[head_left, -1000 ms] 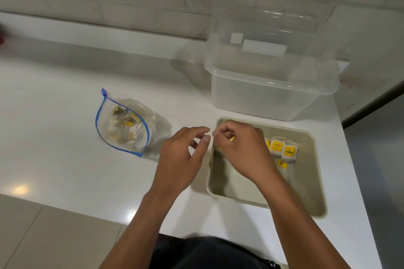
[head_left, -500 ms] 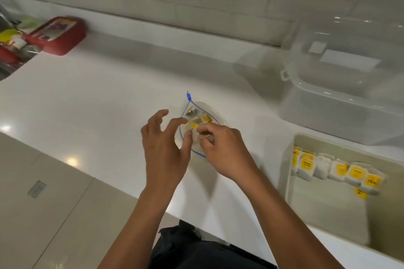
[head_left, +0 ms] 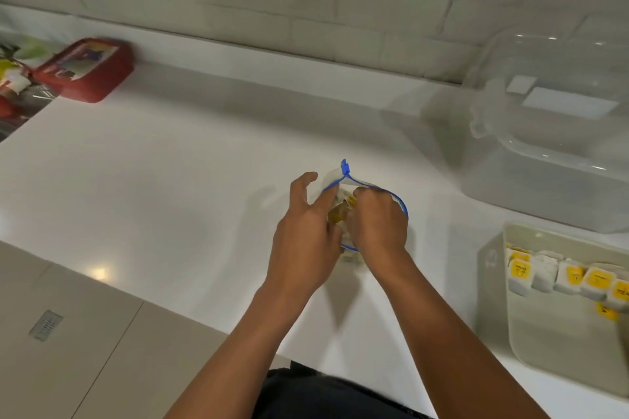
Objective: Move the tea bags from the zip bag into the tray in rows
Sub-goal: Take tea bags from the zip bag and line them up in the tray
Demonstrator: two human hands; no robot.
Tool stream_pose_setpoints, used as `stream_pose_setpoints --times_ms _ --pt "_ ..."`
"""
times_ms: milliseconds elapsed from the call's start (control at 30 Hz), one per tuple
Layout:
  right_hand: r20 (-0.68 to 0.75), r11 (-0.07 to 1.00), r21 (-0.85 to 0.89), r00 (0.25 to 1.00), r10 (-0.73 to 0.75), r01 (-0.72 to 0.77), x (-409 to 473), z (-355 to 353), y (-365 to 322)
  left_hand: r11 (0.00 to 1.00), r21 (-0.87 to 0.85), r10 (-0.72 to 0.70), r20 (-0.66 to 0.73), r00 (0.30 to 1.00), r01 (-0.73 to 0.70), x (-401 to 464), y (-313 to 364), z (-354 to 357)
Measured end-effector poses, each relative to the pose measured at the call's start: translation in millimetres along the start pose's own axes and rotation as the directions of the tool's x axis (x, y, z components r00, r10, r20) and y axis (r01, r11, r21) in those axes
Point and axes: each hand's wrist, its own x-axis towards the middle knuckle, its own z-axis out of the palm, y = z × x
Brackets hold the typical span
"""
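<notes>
Tea bags remain in bag; right hand has moved from tray into it, grip unclear; left hand, fingers spread, steadies rim.

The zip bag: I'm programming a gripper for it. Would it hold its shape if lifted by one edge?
Probably not. The zip bag is thin clear film, its blue rim bowed open round the right hand, so likely floppy. Few tea bags inside suggest it is light and may slide.

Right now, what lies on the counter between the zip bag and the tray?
Nothing: in the head view, bare white counter separates the zip bag from the tray.
</notes>
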Motion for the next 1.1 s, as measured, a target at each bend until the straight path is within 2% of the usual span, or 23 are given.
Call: stream_pose_setpoints --times_ms 100,200,300,433,567,633,733,867,1033,1100 --pt "0.01 0.998 -0.058 1.0 0.028 -0.028 2 6 -1 1.0 -0.001 0.014 0.029 0.999 -0.014 -1 -5 -1" --pt "0.01 0.999 -0.009 0.999 0.052 -0.052 -2 3 0 1.0 -0.009 0.021 0.047 0.999 -0.02 -4 -10 2" --pt "-0.009 0.98 0.185 0.997 0.079 -0.076 -16 -12 1 0.998 -0.05 0.032 0.015 0.999 -0.032 -5 -13 4" --pt "-0.04 0.888 0.451 0.992 0.116 -0.086 -42 -32 6 0.997 -0.072 0.003 0.002 1.0 -0.003 -9 -12 8" --pt "-0.068 0.804 0.592 0.991 0.117 -0.054 -54 -37 5 0.996 -0.086 -0.025 -0.004 1.0 0.025 -14 -6 6" --pt "-0.13 0.803 0.596 0.989 0.073 0.019 -61 -34 2 0.992 -0.118 -0.051 0.011 0.999 0.052 -15 -6 5" --pt "-0.203 0.83 0.543 0.979 -0.013 0.124 -73 -21 1 0.96 -0.262 -0.097 0.031 0.995 0.101 -17 -7 1" --pt "-0.236 0.83 0.521 0.968 -0.083 0.199 -81 -7 -2 0.952 -0.258 -0.162 0.022 0.987 0.162 -19 -13 -3" --pt "-0.151 0.762 0.626 0.984 -0.092 0.167 -82 -14 -1 0.97 -0.198 -0.152 -0.058 0.987 0.137 -14 -24 -6" --pt "-0.123 0.803 0.582 0.99 -0.07 0.129 -69 -18 1 0.984 -0.155 -0.106 -0.101 0.989 0.09 -13 -26 -9"
